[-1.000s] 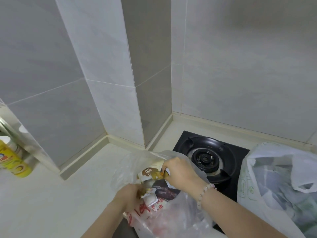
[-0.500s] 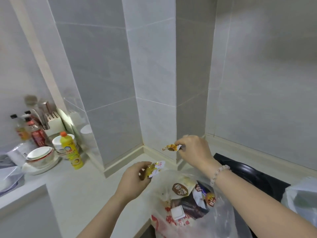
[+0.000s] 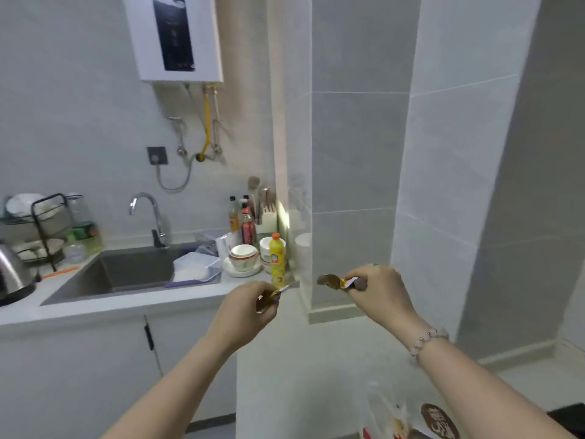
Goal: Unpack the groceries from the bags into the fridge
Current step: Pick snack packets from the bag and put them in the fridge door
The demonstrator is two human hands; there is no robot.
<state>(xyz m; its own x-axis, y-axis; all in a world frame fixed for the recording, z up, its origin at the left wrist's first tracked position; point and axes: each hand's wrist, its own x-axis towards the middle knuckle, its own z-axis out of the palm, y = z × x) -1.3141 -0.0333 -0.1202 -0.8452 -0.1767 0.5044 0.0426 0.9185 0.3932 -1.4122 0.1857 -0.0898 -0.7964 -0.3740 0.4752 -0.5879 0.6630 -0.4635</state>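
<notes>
My left hand [image 3: 245, 310] grips a small brown and yellow sachet [image 3: 273, 294] in front of me, above the white counter [image 3: 300, 369]. Level with it, my right hand [image 3: 378, 291] pinches a second brown and yellow sachet [image 3: 335, 282] by its end. The two hands are held apart at chest height. Below my right forearm, the clear plastic grocery bag [image 3: 411, 421] shows at the bottom edge, with packets still inside. No fridge is in view.
To the left is a steel sink [image 3: 126, 274] with a tap [image 3: 148, 217], a plastic box, stacked bowls [image 3: 243, 256], a yellow bottle [image 3: 277, 261] and sauce bottles. A kettle [image 3: 12, 277] and a dish rack stand far left. A tiled pillar [image 3: 354, 185] rises ahead.
Both hands have lifted a sachet each out of the bag and risen. My head has turned left and up, bringing the sink into view and dropping the bag to the bottom edge.
</notes>
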